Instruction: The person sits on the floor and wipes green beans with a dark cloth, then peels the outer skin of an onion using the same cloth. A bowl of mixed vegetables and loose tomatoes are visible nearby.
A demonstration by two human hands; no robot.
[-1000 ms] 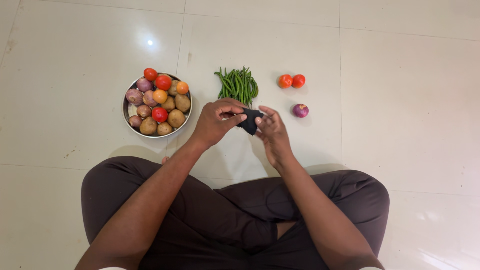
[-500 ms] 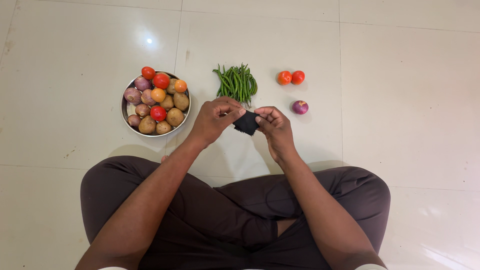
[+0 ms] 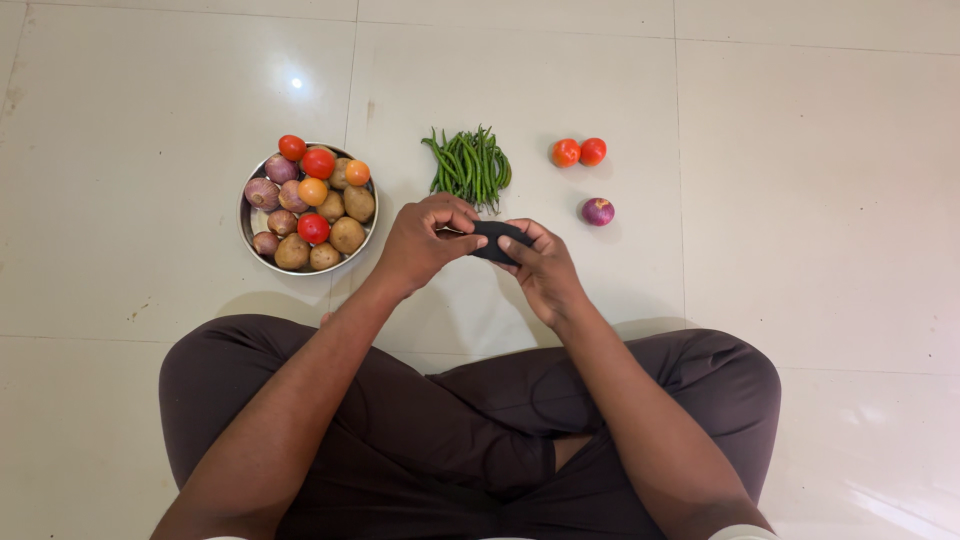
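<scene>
A person is sitting cross-legged on a pale tiled floor (image 3: 800, 250), and both hands are meeting over the tiles just ahead of the knees, near the middle of the view. The left hand (image 3: 425, 243) is curling its fingers together and pinching the left end of a small black object (image 3: 497, 240). The right hand (image 3: 540, 268) is cradling the same object from the other side, its fingers closing around the right end and underside, thumb lying along the top. What the black object is cannot be told from here; it is showing only as a dark, rounded, flat piece between the two hands.

At twelve o'clock from the hands, just beyond the fingertips, a bundle of green beans (image 3: 470, 166) is lying on the floor with the pods running roughly toward and away from the person. At about ten o'clock, a round metal bowl (image 3: 247, 222) is sitting on the tiles, holding potatoes, red and orange tomatoes and a few purple onions heaped together. At about one o'clock, two red tomatoes (image 3: 579, 152) are resting side by side and touching. Just below them, at about two o'clock from the hands, a single purple onion (image 3: 598, 211) is sitting apart on its own. A bright spot of light is reflecting on the floor beyond the bowl.
</scene>
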